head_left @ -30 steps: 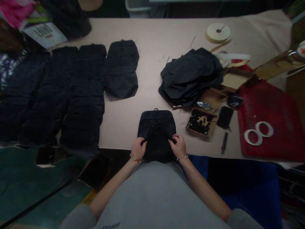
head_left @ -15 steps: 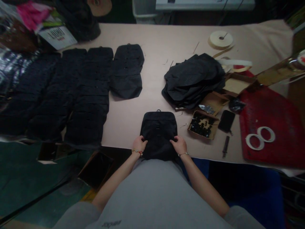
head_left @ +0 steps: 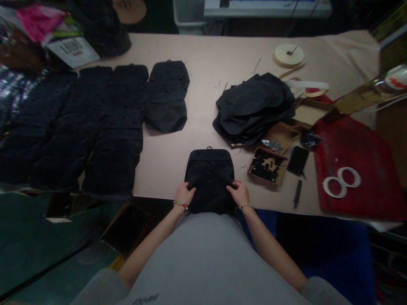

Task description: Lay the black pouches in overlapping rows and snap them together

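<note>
A black fabric bag [head_left: 209,169] with a small loop at its top lies on the table's front edge, its lower end against my grey shirt. My left hand [head_left: 185,195] pinches the bag's left side, thumb on top. At the opposite side my right hand [head_left: 239,193] grips the edge in the same way, fingers curled round it. Beyond the bag, to the right, sits a heap of black fabric pieces [head_left: 254,108]. One more black bag [head_left: 167,95] lies flat to the left, beside overlapping rows of similar bags [head_left: 111,135].
Right of my hands are a small carton of black parts [head_left: 268,165], a dark phone-like case [head_left: 298,161], a short dark strap [head_left: 298,194] and a red board [head_left: 356,169] bearing white rings [head_left: 335,187]. A tape roll [head_left: 288,55] stands at the back; open boxes [head_left: 127,228] sit below the table's left edge.
The view has shifted slightly, so the table's things appear a little further left. Both hands keep their hold on the bag, which stays nearly in place.
</note>
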The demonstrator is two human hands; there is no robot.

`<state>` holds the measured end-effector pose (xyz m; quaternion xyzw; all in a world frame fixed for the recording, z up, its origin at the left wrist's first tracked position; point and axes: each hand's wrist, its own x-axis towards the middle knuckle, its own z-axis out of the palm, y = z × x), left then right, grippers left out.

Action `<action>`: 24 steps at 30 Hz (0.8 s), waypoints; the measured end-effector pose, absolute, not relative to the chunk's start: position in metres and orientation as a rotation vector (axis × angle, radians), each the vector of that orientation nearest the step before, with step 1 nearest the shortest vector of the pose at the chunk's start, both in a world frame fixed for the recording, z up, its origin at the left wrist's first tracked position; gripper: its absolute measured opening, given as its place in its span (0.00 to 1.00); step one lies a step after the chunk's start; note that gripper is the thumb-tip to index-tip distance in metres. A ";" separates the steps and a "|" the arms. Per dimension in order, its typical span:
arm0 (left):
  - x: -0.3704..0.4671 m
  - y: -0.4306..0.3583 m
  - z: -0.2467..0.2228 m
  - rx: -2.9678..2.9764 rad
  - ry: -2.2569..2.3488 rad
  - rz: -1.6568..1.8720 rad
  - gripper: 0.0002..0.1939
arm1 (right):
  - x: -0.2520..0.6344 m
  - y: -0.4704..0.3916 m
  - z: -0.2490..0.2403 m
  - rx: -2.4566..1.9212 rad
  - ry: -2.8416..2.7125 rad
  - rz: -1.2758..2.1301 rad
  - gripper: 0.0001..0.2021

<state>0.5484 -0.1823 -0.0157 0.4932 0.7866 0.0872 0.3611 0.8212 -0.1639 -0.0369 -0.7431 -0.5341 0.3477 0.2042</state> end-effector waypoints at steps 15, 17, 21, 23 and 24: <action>0.551 -0.161 -0.032 1.190 2.029 0.168 0.18 | 0.821 -0.152 -0.050 -2.005 -1.173 1.319 0.18; 0.556 -0.163 -0.032 1.319 2.068 0.175 0.16 | 0.821 -0.152 -0.050 -1.993 -1.183 1.303 0.18; 0.563 -0.167 -0.027 1.335 2.053 0.308 0.14 | 0.820 -0.152 -0.045 -1.982 -1.227 1.306 0.17; 0.562 -0.165 -0.022 1.254 1.943 0.433 0.12 | 0.820 -0.151 -0.038 -1.956 -1.257 1.295 0.17; 0.560 -0.164 -0.018 1.222 1.869 0.510 0.11 | 0.820 -0.149 -0.033 -1.929 -1.276 1.275 0.17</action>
